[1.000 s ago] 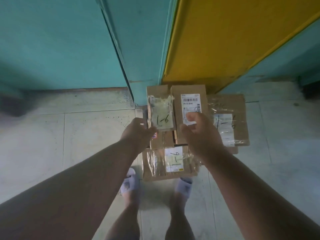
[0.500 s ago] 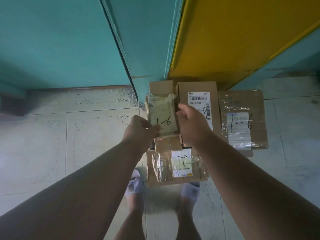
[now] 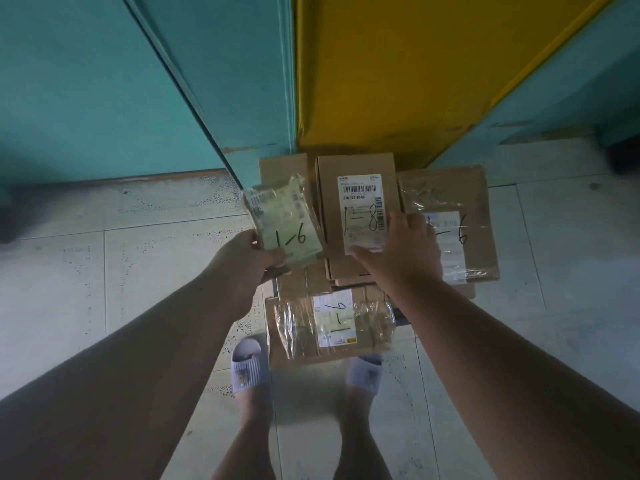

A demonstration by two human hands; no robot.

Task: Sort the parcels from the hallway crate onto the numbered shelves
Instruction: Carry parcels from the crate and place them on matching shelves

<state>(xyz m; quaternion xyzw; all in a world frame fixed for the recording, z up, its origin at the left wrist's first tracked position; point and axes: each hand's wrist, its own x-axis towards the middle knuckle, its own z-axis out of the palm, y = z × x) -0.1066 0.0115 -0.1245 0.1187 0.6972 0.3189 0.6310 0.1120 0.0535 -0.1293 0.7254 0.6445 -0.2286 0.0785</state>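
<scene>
My left hand [image 3: 251, 259] holds a small taped parcel marked "1-6" [image 3: 287, 225] by its lower left corner, lifted above the pile. My right hand [image 3: 403, 258] lies on the lower right of a brown box marked "1-8" [image 3: 358, 202], fingers around its edge. To the right sits a flat brown parcel marked "1-6" [image 3: 460, 209], partly under my right hand. Nearest my feet lies a taped box [image 3: 332, 323] with a handwritten label seen upside down. All the parcels are piled on the floor against the wall.
A teal wall [image 3: 86, 81] and a yellow panel [image 3: 398, 64] rise directly behind the pile. Pale tiled floor [image 3: 104, 271] spreads left and right. My two feet in white slippers [image 3: 249, 368] stand just in front of the nearest box.
My right hand left the small "1-6" parcel and moved right onto the "1-8" box. My left hand keeps the small parcel, now tilted left. The view moved closer.
</scene>
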